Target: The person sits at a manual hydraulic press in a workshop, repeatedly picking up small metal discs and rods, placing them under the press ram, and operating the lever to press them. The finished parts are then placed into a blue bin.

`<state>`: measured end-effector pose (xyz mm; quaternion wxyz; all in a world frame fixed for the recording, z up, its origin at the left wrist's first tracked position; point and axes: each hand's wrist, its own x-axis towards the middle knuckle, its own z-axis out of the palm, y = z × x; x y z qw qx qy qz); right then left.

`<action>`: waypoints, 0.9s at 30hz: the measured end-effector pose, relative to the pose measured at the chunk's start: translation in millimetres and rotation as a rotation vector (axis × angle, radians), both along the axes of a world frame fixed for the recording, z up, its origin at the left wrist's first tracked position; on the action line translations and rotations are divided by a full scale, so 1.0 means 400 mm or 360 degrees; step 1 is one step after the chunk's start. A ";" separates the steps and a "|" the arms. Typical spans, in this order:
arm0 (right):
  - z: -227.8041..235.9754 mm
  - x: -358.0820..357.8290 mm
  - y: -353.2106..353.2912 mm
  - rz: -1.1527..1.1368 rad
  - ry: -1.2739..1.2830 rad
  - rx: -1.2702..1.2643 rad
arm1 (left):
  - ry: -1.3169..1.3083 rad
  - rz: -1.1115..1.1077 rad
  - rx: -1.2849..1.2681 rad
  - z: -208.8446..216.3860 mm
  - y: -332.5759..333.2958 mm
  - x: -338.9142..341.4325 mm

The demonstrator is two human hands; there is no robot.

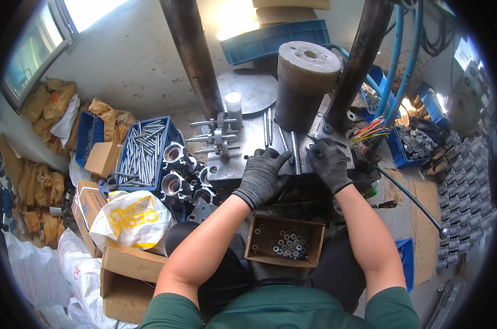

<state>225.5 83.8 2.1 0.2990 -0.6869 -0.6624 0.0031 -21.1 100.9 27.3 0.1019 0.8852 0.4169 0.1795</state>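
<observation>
My left hand (263, 172), in a dark grey knit glove, lies palm down at the front edge of a metal press plate (226, 168). Its thumb and index finger are apart, and the index fingertip is beside a slanted thin metal shaft (283, 139). My right hand (329, 164), gloved alike, has its fingers curled at a small metal ring (309, 146); part of the grip is hidden. Between the hands lies a thicker metal rod (296, 152). Two thin shafts (267, 126) lie side by side beyond my left hand. Several shafts with round bodies (221, 136) stand at the left.
A large steel cylinder (303, 82) rises between two dark columns (195, 55). Blue bins hold loose shafts (144, 151) and round parts (416, 143). A cardboard box (250, 241) of small rings sits below my hands. A ball-ended lever (413, 200) juts out at the right.
</observation>
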 end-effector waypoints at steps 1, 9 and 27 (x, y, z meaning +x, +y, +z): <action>0.000 0.004 -0.001 0.0033 0.0073 0.0104 | 0.0035 -0.0030 0.0019 0.001 -0.001 0.007; 0.087 0.009 -0.039 0.0017 0.2064 0.0096 | 0.0150 0.0075 -0.0111 -0.002 -0.021 0.012; 0.091 -0.041 -0.153 0.0225 0.2603 -0.0331 | -0.1530 -0.0275 -0.2233 0.007 -0.186 -0.004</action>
